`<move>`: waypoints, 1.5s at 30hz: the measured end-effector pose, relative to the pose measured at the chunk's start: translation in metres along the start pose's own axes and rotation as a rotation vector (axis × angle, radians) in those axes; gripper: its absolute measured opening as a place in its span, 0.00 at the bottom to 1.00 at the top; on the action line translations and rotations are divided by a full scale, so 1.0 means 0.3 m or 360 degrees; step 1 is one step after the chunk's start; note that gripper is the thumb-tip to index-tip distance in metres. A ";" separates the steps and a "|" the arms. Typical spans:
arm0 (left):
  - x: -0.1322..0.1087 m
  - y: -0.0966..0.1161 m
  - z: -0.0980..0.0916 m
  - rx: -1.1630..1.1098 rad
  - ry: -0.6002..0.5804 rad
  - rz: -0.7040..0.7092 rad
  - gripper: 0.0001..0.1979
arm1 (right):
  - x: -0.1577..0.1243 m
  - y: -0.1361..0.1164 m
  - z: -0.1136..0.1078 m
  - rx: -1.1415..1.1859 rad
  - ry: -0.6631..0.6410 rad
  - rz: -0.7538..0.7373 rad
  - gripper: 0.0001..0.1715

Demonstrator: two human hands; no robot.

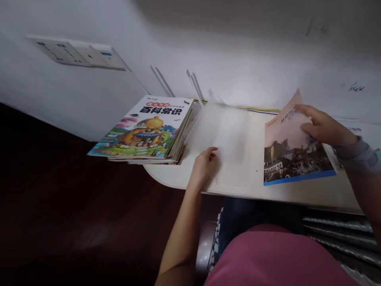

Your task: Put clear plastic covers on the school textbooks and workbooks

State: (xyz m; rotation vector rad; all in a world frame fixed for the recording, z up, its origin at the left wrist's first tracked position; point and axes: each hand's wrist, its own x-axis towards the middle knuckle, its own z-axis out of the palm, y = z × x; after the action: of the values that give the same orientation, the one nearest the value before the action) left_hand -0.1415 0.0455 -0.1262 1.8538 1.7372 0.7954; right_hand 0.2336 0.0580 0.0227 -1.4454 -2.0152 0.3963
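My right hand grips a softcover book by its upper right edge. The book stands tilted above the table, its cover pink on top, with a picture of buildings and a crowd and a blue strip along the bottom. Over a translucent plastic sheet lies my left hand, fingers curled in; whether it pinches the sheet's edge is hidden. Left of it is a stack of books, the top one showing a colourful gourd-shaped house and Chinese characters.
The white table has a rounded left end and stands against a white wall. Behind the sheet runs a yellow cord. More printed paper lies at the right. A socket panel is on the wall at upper left.
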 end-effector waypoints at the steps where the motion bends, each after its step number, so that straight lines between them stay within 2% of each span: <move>1: -0.001 -0.003 0.002 -0.0007 0.0010 0.0011 0.21 | 0.047 -0.051 0.024 -0.0101 -0.0184 -0.0083 0.23; 2: -0.002 -0.007 0.004 -0.0014 0.0020 0.0018 0.19 | 0.094 -0.101 0.057 -0.0162 -0.0325 -0.0157 0.19; 4: -0.004 -0.015 0.008 -0.0030 0.0036 0.0024 0.17 | 0.183 -0.191 0.146 -0.0207 -0.0563 -0.0268 0.17; 8: -0.009 -0.033 0.013 -0.0067 0.0056 0.0023 0.17 | 0.294 -0.326 0.371 -0.0290 -0.0965 -0.0184 0.14; 12: -0.016 -0.042 0.014 -0.0121 0.0078 0.0017 0.17 | 0.292 -0.401 0.557 -0.0399 -0.1182 -0.0151 0.13; 15: -0.022 -0.038 0.009 -0.0167 0.0078 0.0003 0.17 | 0.262 -0.429 0.628 -0.0384 -0.1264 -0.0093 0.17; 17: -0.028 -0.031 0.000 -0.0189 0.0073 -0.0011 0.17 | 0.242 -0.433 0.644 -0.0357 -0.1229 -0.0103 0.22; 20: -0.035 -0.022 -0.022 -0.0220 0.0051 -0.0034 0.17 | 0.192 -0.412 0.642 -0.0362 -0.1028 -0.0236 0.34; 26: -0.045 -0.032 -0.050 -0.0524 -0.0066 -0.0086 0.19 | -0.049 -0.319 0.645 -0.0728 -0.0810 -0.0704 0.43; 29: -0.044 -0.040 -0.046 -0.0566 -0.0060 -0.0097 0.19 | -0.151 -0.292 0.670 -0.0835 -0.0712 -0.0689 0.45; 33: -0.039 -0.048 -0.029 -0.0646 -0.0005 -0.0113 0.19 | -0.198 -0.298 0.695 -0.0841 -0.0672 -0.0616 0.47; 35: -0.048 -0.053 -0.022 -0.0616 0.0090 -0.0135 0.19 | -0.204 -0.309 0.698 -0.0848 -0.0656 -0.0580 0.45; 37: -0.070 -0.056 -0.020 -0.0504 0.0289 -0.0128 0.19 | -0.209 -0.317 0.696 -0.0833 -0.0631 -0.0535 0.38; 40: -0.119 -0.047 -0.029 -0.0311 0.0602 0.0021 0.17 | -0.219 -0.317 0.692 -0.0700 -0.0583 -0.0509 0.25; 43: -0.164 -0.015 -0.041 -0.0276 0.0760 0.0139 0.15 | -0.231 -0.312 0.694 -0.0436 -0.0516 -0.0499 0.08; 45: -0.182 0.023 -0.038 -0.0346 0.0866 0.0131 0.16 | -0.239 -0.309 0.693 -0.0130 -0.0400 -0.0402 0.07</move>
State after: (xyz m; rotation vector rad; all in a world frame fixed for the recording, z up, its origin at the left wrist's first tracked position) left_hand -0.1460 -0.0100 -0.1182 1.6666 1.7891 1.5693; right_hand 0.0474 -0.0187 -0.1054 -1.2151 -2.4066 0.4068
